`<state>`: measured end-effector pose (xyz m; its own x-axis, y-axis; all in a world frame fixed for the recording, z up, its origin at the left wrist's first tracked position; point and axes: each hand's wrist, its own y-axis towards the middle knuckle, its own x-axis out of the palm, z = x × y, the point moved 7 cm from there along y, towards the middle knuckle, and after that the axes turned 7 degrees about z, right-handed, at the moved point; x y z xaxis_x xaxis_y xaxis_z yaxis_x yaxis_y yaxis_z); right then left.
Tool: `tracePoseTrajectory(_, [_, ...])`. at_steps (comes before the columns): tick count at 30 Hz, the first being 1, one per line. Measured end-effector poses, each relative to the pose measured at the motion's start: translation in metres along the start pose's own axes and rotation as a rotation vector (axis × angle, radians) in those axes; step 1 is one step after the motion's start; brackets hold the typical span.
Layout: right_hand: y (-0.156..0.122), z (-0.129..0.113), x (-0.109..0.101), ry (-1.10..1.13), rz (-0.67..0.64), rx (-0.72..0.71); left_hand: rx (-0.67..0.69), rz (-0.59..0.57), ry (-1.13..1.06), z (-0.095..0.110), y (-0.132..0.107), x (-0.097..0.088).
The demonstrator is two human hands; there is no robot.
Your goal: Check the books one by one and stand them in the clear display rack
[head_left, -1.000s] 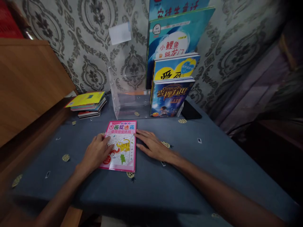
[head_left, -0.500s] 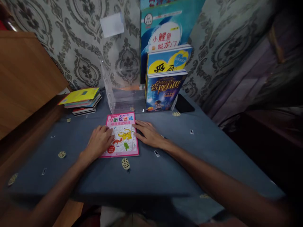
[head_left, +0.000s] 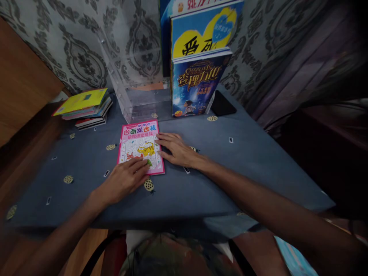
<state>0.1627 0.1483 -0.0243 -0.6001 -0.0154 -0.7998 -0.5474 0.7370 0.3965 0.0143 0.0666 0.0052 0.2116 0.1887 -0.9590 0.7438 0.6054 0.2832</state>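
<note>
A pink-bordered picture book with a yellow tiger on its cover lies flat and closed on the blue-grey tablecloth. My left hand rests over the book's lower left part, its fingers stretched across the cover and hiding the lower left corner. On the other side, my right hand lies flat, with its fingertips on the book's right edge. Neither hand grips the book.
Behind the book stands a clear acrylic book rack, with a dark blue book and a yellow-and-blue book upright in it. A pile of books lies at the left. A black flat object lies right of the rack.
My left hand has slid from the book's left side down to its lower edge. My right hand stays at the right edge. The view has tilted downward.
</note>
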Motion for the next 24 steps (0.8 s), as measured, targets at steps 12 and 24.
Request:
tracePoseTrajectory(12, [0.001,0.001,-0.001,0.046,-0.027,0.018,-0.121,-0.019,-0.205,-0.01,0.003,-0.012])
tracePoseTrajectory(24, [-0.002,0.002,0.004,0.015,-0.097,-0.017,-0.18,-0.061,-0.141,-0.003,0.006,-0.01])
